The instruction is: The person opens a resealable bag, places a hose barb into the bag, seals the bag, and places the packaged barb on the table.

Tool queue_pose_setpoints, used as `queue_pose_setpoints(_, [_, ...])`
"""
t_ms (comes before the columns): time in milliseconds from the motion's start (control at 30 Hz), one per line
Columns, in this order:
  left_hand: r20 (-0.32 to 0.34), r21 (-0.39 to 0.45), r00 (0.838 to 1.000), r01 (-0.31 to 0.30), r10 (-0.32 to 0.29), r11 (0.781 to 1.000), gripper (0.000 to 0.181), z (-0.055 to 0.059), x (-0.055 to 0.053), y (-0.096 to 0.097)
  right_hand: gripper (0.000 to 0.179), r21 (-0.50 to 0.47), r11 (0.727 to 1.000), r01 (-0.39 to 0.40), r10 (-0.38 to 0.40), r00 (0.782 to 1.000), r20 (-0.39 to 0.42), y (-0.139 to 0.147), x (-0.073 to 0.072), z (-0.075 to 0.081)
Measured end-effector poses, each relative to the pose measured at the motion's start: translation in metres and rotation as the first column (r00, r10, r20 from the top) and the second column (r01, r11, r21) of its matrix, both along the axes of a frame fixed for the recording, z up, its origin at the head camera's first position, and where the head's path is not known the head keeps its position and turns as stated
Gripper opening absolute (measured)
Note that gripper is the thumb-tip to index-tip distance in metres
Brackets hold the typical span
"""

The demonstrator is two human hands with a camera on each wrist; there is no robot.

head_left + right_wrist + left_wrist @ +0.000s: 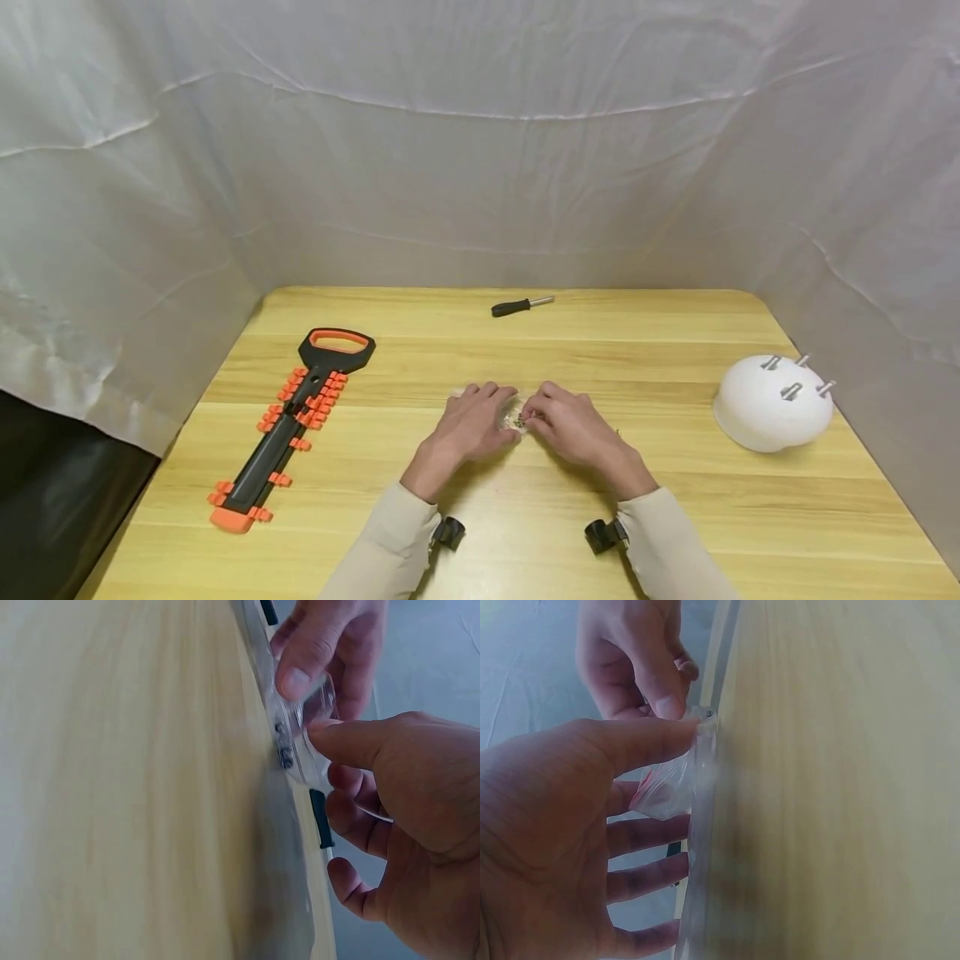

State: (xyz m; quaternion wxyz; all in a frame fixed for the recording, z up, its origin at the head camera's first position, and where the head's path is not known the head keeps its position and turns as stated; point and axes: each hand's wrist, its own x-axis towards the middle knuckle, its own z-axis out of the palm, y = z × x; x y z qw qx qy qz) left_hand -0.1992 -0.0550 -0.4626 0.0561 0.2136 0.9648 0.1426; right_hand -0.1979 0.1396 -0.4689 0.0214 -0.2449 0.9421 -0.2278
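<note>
A small clear plastic bag lies on the table between the two hands, with small dark screws showing through it in the right wrist view. My left hand rests at its left side, fingers spread and fairly straight, the thumb against the plastic. A red strip shows on the bag in the left wrist view. From the right, my right hand pinches the bag between thumb and forefinger, close to the screws; its other fingers are loosely curled.
A black screwdriver lies at the back of the table. To the left is a long black tool with an orange-lined handle and orange clips along it. A white rounded piece with several metal posts stands at the right. Grey curtains surround the table.
</note>
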Motion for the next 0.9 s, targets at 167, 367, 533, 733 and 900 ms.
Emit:
queue_pose_setpoints(167, [-0.001, -0.006, 1.0, -0.001, 0.001, 1.0, 0.064, 0.0, 0.0, 0.001, 0.01, -0.014, 1.0, 0.015, -0.016, 1.0, -0.021, 0.01, 0.001, 0.003])
queue_pose_setpoints(367, [0.003, -0.003, 1.0, -0.005, 0.005, 1.0, 0.064, 0.001, 0.0, 0.001, 0.012, -0.024, 1.0, 0.01, -0.011, 0.999, -0.046, 0.023, 0.0, 0.004])
queue_pose_setpoints(533, [0.009, 0.01, 1.0, -0.011, 0.011, 1.0, 0.065, 0.001, 0.0, 0.001, 0.016, 0.001, 1.0, 0.023, -0.022, 0.999, -0.046, 0.035, 0.002, 0.006])
queue_pose_setpoints(733, [0.016, 0.023, 1.0, -0.016, 0.016, 1.0, 0.065, 0.001, 0.0, 0.001, 0.02, 0.023, 0.999, 0.038, -0.037, 0.999, -0.03, 0.05, 0.005, 0.004])
queue_pose_setpoints(900, [0.029, 0.045, 1.0, -0.012, 0.011, 0.999, 0.064, 0.001, 0.001, 0.001, 0.024, 0.037, 0.998, 0.045, -0.044, 0.998, -0.034, 0.061, 0.007, 0.004])
